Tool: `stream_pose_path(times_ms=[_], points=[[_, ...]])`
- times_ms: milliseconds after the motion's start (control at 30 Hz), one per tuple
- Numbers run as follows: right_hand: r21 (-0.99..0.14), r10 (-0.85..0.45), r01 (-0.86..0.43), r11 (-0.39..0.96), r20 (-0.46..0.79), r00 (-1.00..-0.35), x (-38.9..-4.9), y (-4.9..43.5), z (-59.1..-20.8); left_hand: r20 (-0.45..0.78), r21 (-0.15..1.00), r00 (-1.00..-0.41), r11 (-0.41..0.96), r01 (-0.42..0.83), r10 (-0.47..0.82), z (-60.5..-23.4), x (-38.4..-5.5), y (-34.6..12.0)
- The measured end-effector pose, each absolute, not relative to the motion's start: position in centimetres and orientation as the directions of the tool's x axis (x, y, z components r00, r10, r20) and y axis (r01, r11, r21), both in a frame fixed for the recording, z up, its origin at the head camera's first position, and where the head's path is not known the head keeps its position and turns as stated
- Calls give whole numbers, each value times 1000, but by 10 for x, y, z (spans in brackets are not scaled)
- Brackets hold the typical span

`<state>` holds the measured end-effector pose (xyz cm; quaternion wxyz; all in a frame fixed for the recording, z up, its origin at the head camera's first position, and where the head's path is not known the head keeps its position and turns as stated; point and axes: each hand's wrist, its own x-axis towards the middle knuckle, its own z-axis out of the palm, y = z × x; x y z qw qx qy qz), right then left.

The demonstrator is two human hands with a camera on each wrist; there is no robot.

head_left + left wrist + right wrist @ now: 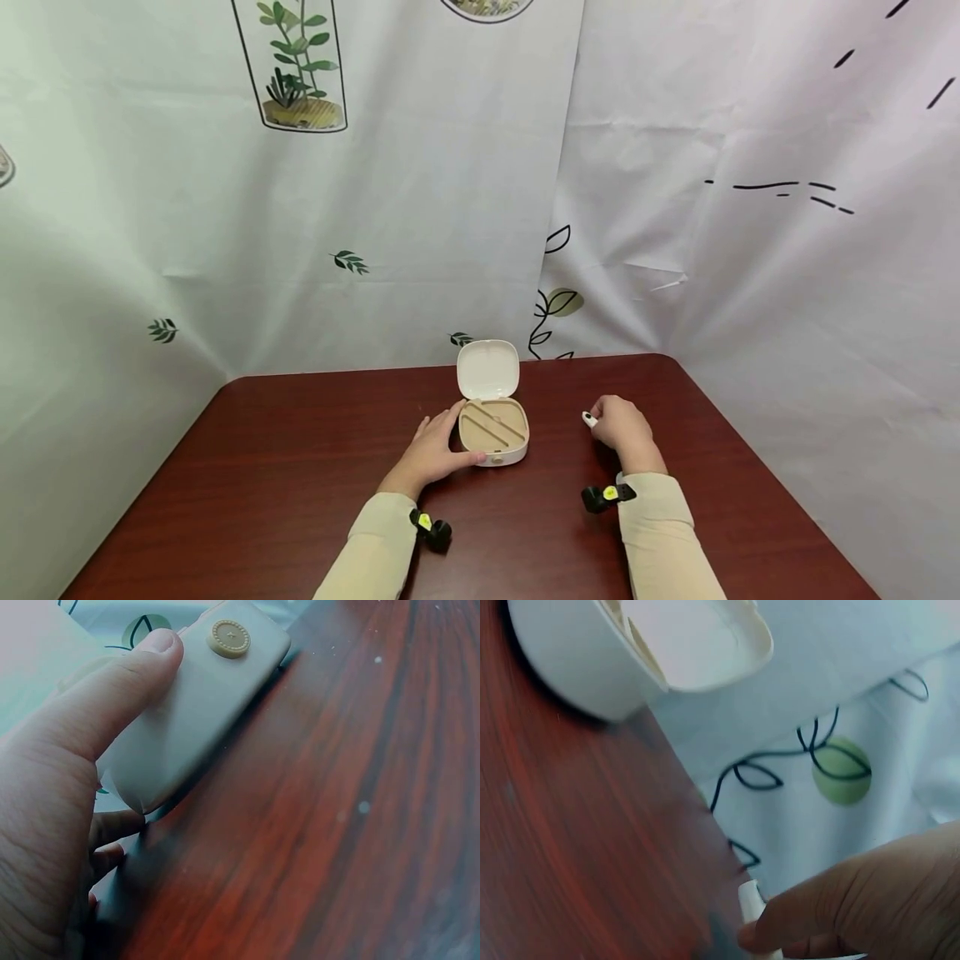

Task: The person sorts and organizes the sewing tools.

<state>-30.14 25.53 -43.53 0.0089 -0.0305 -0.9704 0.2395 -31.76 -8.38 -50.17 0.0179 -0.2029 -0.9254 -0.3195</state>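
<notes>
A small white case (493, 457) with rounded corners stands on the table, its lid (488, 369) raised at the back. Slanted ridges divide its beige inside. My left hand (432, 454) grips the case from the left, thumb along the front wall and fingers round the left side. In the left wrist view that thumb lies near the round beige button (229, 639). To the right of the case, my right hand (624, 425) pinches a small white stick-like piece (590, 419) with a dark spot at its end. Its lower part is hidden by the fingers in the right wrist view.
The dark red-brown wooden table (300, 467) ends at a back edge just behind the case. A white curtain (420, 208) with plant drawings hangs behind and at both sides. Each wrist carries a small black camera (596, 499).
</notes>
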Motion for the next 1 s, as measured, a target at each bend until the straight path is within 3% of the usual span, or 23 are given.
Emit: stream_pose_path(times_ms=[800,1000], points=[[-471,-105,-221,854,261,-960,-313,150,-430,154,587,-922,718,375,355,-497,-314,-83],[-469,-151,-265,843,266,-952,-312,129,-431,153,586,-922,719,374,354,-498,-314,-83]])
